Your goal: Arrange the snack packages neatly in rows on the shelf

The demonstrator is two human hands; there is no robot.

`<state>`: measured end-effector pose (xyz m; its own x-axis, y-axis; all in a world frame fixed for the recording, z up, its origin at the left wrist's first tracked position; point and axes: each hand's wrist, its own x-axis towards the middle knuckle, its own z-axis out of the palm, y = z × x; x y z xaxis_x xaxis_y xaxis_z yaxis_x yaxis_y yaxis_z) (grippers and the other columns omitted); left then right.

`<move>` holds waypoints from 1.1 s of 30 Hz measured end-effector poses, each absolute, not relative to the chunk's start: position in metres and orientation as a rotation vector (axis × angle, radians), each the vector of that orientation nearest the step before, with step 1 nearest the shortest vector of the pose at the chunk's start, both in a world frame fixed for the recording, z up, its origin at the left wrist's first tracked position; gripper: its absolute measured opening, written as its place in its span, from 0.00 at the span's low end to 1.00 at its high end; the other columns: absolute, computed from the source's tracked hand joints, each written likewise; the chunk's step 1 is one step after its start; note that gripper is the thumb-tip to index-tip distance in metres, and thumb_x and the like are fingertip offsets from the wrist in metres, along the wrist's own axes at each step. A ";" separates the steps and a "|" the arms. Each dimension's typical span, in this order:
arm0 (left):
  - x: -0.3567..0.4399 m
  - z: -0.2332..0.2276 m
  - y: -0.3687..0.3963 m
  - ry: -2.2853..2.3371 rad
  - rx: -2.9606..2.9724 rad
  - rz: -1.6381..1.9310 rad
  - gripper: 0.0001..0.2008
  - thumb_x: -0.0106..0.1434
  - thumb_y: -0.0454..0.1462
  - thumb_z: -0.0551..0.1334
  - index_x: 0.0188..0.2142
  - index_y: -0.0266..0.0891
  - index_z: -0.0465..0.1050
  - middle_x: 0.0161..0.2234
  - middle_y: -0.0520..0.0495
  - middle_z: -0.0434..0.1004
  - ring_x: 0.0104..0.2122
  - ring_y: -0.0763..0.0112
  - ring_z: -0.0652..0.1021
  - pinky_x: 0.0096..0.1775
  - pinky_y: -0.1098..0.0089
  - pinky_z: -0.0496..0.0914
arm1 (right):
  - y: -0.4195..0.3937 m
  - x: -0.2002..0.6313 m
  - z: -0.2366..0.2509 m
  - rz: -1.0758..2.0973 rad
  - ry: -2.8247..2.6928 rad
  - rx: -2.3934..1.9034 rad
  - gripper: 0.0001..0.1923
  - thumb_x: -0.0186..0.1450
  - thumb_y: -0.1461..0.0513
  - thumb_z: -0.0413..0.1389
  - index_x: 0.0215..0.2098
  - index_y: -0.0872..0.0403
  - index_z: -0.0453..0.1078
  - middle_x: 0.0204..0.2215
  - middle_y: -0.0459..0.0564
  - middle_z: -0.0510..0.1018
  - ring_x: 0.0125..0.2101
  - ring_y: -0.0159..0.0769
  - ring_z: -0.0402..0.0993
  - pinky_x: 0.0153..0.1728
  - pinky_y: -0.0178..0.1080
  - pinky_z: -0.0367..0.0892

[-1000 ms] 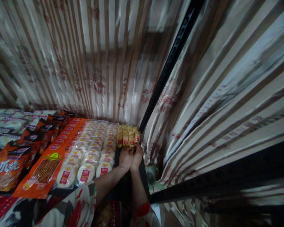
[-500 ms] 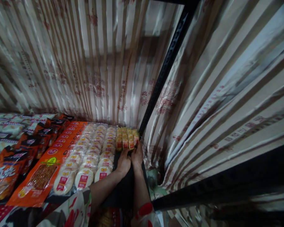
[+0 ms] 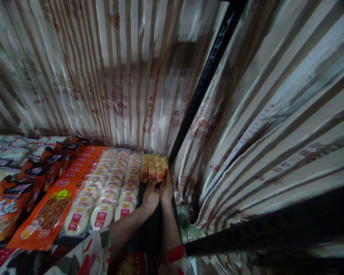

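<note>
Small yellow snack packets with red labels stand in short rows at the back right of the black shelf. At the front of these rows, my left hand is closed against the nearest packets, its fingertips partly hidden. My right hand sits close beside it, fingers reaching up along the right-hand row and closed on a packet there. Left of the yellow rows lie several rows of clear-wrapped round rice crackers with red labels.
Farther left are orange bags of snack sticks, orange-and-black snack bags and pale packets. A black slotted metal post rises just beyond my right hand. Striped, printed sheeting hangs behind and to the right.
Very little differs. Both hands stay at the yellow packets, with only a slight shift of the hands and the view.
</note>
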<state>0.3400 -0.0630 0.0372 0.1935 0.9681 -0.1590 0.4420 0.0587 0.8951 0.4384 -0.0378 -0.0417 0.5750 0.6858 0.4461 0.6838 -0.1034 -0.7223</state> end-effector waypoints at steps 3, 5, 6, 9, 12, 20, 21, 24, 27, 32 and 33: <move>0.336 0.045 -0.068 1.416 1.521 0.673 0.20 0.59 0.26 0.52 0.50 0.30 0.71 0.53 0.37 0.71 0.54 0.65 0.71 0.57 0.70 0.61 | -0.044 0.436 -0.038 0.018 -1.098 -1.784 0.28 0.61 0.66 0.39 0.59 0.61 0.60 0.58 0.61 0.65 0.59 0.41 0.59 0.58 0.48 0.56; 0.334 0.048 -0.073 1.412 1.513 0.667 0.20 0.59 0.26 0.52 0.49 0.30 0.72 0.52 0.37 0.73 0.53 0.65 0.72 0.56 0.69 0.62 | -0.050 0.433 -0.034 0.023 -1.067 -1.788 0.27 0.61 0.64 0.40 0.57 0.62 0.63 0.56 0.62 0.67 0.57 0.42 0.61 0.57 0.48 0.57; 0.333 0.048 -0.076 1.408 1.509 0.666 0.19 0.59 0.27 0.52 0.49 0.31 0.72 0.51 0.38 0.73 0.52 0.65 0.73 0.56 0.69 0.62 | -0.054 0.432 -0.032 0.029 -1.050 -1.795 0.27 0.61 0.63 0.40 0.55 0.63 0.64 0.55 0.63 0.69 0.56 0.43 0.63 0.57 0.48 0.58; 0.332 0.047 -0.087 1.401 1.495 0.656 0.19 0.60 0.27 0.51 0.48 0.32 0.72 0.50 0.39 0.74 0.50 0.67 0.74 0.54 0.71 0.64 | -0.068 0.428 -0.024 0.056 -1.002 -1.822 0.26 0.62 0.60 0.41 0.52 0.64 0.67 0.50 0.65 0.72 0.53 0.45 0.67 0.54 0.47 0.61; 0.332 0.042 -0.101 1.368 1.469 0.678 0.18 0.61 0.28 0.51 0.48 0.33 0.72 0.48 0.40 0.75 0.48 0.68 0.74 0.52 0.73 0.65 | -0.085 0.420 -0.019 0.145 -0.968 -1.816 0.25 0.62 0.58 0.41 0.49 0.63 0.69 0.45 0.64 0.76 0.48 0.45 0.72 0.50 0.45 0.64; 0.309 0.033 -0.152 1.354 1.414 0.758 0.15 0.62 0.31 0.51 0.44 0.40 0.73 0.43 0.45 0.78 0.43 0.67 0.77 0.48 0.69 0.68 | -0.137 0.378 -0.022 0.391 -0.906 -1.786 0.22 0.63 0.57 0.42 0.47 0.59 0.69 0.40 0.58 0.78 0.39 0.39 0.76 0.41 0.39 0.70; 0.301 0.034 -0.159 1.352 1.424 0.751 0.16 0.62 0.31 0.51 0.45 0.40 0.73 0.43 0.45 0.78 0.44 0.67 0.76 0.49 0.69 0.68 | -0.144 0.370 -0.020 0.412 -0.892 -1.785 0.22 0.63 0.57 0.42 0.47 0.59 0.68 0.41 0.59 0.77 0.39 0.39 0.76 0.41 0.38 0.70; 0.278 0.034 -0.179 1.337 1.463 0.726 0.15 0.63 0.33 0.50 0.46 0.39 0.71 0.44 0.44 0.78 0.43 0.67 0.76 0.48 0.69 0.68 | -0.165 0.348 -0.015 0.474 -0.890 -1.761 0.22 0.64 0.58 0.42 0.50 0.59 0.66 0.43 0.61 0.76 0.39 0.40 0.76 0.41 0.40 0.71; 0.255 0.029 -0.200 1.254 1.494 0.734 0.16 0.63 0.33 0.51 0.48 0.40 0.69 0.45 0.45 0.77 0.44 0.67 0.76 0.47 0.70 0.68 | -0.185 0.331 -0.014 0.455 -0.951 -1.764 0.21 0.65 0.59 0.40 0.51 0.57 0.64 0.44 0.61 0.76 0.40 0.41 0.76 0.41 0.43 0.70; 0.215 0.012 -0.229 1.160 1.559 0.731 0.21 0.60 0.29 0.49 0.52 0.36 0.65 0.49 0.42 0.75 0.48 0.67 0.75 0.50 0.69 0.67 | -0.216 0.307 -0.027 0.358 -1.191 -1.766 0.19 0.65 0.61 0.40 0.48 0.56 0.67 0.41 0.57 0.77 0.38 0.38 0.75 0.43 0.40 0.69; 0.206 0.007 -0.234 1.156 1.567 0.726 0.22 0.60 0.29 0.48 0.53 0.35 0.65 0.49 0.42 0.74 0.49 0.67 0.74 0.51 0.69 0.66 | -0.222 0.302 -0.030 0.338 -1.252 -1.759 0.18 0.65 0.61 0.40 0.45 0.55 0.68 0.40 0.55 0.77 0.38 0.38 0.74 0.43 0.40 0.69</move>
